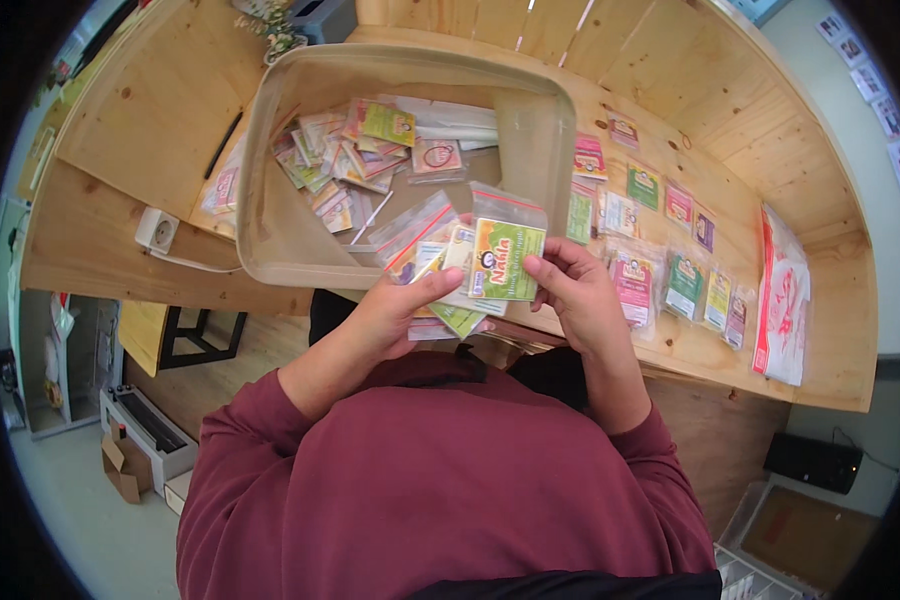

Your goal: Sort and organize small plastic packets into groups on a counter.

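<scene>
My left hand [397, 307] grips a fanned bunch of small zip bags [424, 244] holding printed cards, its thumb pressed on top. Between the thumb and fingers of my right hand [570, 285] is the edge of a green-and-orange card in a clear zip bag [508, 259], which overlaps the bunch. Both hands are at the near rim of a large beige plastic bin [300, 274]. Inside it lie many loose bagged cards [330, 154], a white stick [372, 219] and a card with a dark ring-shaped band on it [436, 156].
Bagged cards [630, 289] lie sorted by colour on the wooden desk [656, 360] to the right, beside a red-and-white plastic packet [781, 300]. A raised wooden panel [720, 90] borders the desk. At left are a black pen [223, 145] and a white power socket [157, 230].
</scene>
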A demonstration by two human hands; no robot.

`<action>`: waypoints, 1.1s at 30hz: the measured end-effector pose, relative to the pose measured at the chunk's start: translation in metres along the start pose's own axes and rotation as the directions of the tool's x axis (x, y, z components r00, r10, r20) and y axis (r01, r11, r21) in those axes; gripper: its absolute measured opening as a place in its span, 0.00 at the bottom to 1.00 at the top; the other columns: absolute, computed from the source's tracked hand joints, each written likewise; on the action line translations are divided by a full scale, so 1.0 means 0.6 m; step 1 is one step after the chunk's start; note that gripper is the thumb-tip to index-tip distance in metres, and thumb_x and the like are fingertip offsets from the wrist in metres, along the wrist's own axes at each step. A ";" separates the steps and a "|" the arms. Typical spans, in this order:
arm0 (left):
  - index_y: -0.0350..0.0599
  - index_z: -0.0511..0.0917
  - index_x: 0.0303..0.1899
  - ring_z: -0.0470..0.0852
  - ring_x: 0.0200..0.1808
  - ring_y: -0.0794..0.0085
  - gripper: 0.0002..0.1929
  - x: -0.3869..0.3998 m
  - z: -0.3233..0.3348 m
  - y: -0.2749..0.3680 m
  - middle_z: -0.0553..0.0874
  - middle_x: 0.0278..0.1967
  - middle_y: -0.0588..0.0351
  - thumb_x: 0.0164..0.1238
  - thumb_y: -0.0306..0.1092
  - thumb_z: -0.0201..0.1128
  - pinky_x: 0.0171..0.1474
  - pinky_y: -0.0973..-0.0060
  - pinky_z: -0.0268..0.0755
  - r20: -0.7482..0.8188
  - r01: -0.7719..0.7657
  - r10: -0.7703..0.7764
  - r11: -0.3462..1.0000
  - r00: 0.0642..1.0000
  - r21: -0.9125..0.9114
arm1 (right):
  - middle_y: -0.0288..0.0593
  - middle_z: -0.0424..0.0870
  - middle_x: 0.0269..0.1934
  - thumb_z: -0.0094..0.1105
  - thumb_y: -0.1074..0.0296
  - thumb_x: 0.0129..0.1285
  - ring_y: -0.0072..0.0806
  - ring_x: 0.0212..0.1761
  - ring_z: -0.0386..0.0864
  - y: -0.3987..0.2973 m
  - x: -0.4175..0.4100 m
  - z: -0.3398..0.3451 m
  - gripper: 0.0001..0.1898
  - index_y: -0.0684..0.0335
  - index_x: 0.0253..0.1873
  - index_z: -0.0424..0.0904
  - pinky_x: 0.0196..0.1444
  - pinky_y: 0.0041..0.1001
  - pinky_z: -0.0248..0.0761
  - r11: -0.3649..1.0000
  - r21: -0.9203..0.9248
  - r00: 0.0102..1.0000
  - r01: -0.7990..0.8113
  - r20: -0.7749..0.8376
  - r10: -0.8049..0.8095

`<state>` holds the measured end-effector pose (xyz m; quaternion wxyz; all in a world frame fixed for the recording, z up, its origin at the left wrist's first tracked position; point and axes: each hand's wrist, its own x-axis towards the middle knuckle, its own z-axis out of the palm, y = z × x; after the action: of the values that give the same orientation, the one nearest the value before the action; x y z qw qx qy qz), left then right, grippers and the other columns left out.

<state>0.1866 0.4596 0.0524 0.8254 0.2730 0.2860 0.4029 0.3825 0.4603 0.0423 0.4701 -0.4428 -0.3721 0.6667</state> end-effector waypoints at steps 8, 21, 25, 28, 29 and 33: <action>0.45 0.54 0.61 0.74 0.50 0.59 0.28 -0.002 0.000 -0.002 0.70 0.52 0.46 0.60 0.28 0.54 0.44 0.60 0.76 -0.057 -0.045 0.041 0.997 0.998 -0.060 | 0.33 0.76 0.30 0.57 0.67 0.57 0.17 0.26 0.71 -0.045 0.026 -0.134 0.08 0.63 0.40 0.74 0.23 0.18 0.64 0.959 -0.049 0.860 0.280 -0.430 -0.274; 0.46 0.53 0.61 0.75 0.49 0.57 0.28 -0.010 0.009 -0.006 0.69 0.52 0.45 0.60 0.28 0.54 0.40 0.58 0.78 -0.063 -0.096 0.094 0.995 0.994 -0.022 | 0.49 0.80 0.30 0.63 0.66 0.49 0.30 0.29 0.78 0.018 0.134 -0.171 0.24 0.67 0.52 0.70 0.30 0.26 0.70 0.767 -0.625 0.879 -0.146 -0.437 -0.189; 0.46 0.53 0.62 0.74 0.49 0.57 0.28 -0.014 0.010 -0.002 0.69 0.52 0.45 0.60 0.28 0.54 0.41 0.58 0.77 -0.053 -0.098 0.096 0.995 0.994 -0.033 | 0.52 0.80 0.32 0.63 0.64 0.48 0.41 0.36 0.78 0.025 0.124 -0.149 0.24 0.67 0.51 0.71 0.40 0.33 0.70 0.577 -0.780 0.845 -0.241 -0.461 -0.271; 0.46 0.53 0.62 0.74 0.50 0.58 0.28 -0.015 0.007 -0.002 0.69 0.53 0.45 0.60 0.28 0.53 0.44 0.58 0.76 -0.054 -0.110 0.107 0.993 0.993 -0.040 | 0.53 0.79 0.34 0.62 0.61 0.50 0.41 0.38 0.78 0.014 0.108 -0.126 0.23 0.68 0.50 0.72 0.41 0.32 0.69 0.363 -0.911 0.810 -0.194 -0.358 -0.465; 0.46 0.53 0.62 0.74 0.50 0.58 0.28 -0.015 0.005 -0.002 0.69 0.53 0.45 0.60 0.28 0.53 0.44 0.58 0.76 -0.109 -0.113 0.111 0.993 0.988 -0.019 | 0.54 0.79 0.35 0.60 0.60 0.51 0.42 0.38 0.78 0.009 0.100 -0.118 0.22 0.68 0.49 0.73 0.41 0.32 0.69 0.501 -0.854 0.804 -0.143 -0.395 -0.444; 0.47 0.51 0.63 0.74 0.50 0.56 0.31 -0.014 0.002 -0.004 0.69 0.53 0.44 0.58 0.32 0.53 0.46 0.55 0.73 0.009 -0.110 0.111 0.990 0.994 -0.086 | 0.57 0.78 0.37 0.58 0.57 0.54 0.46 0.39 0.77 0.015 0.077 -0.065 0.20 0.69 0.44 0.75 0.41 0.33 0.68 0.604 -0.795 0.915 -0.051 -0.280 -0.291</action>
<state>0.1842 0.4512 0.0536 0.8147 0.2559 0.2472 0.4579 0.4086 0.5052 0.0099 0.3345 -0.6980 -0.5572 0.3007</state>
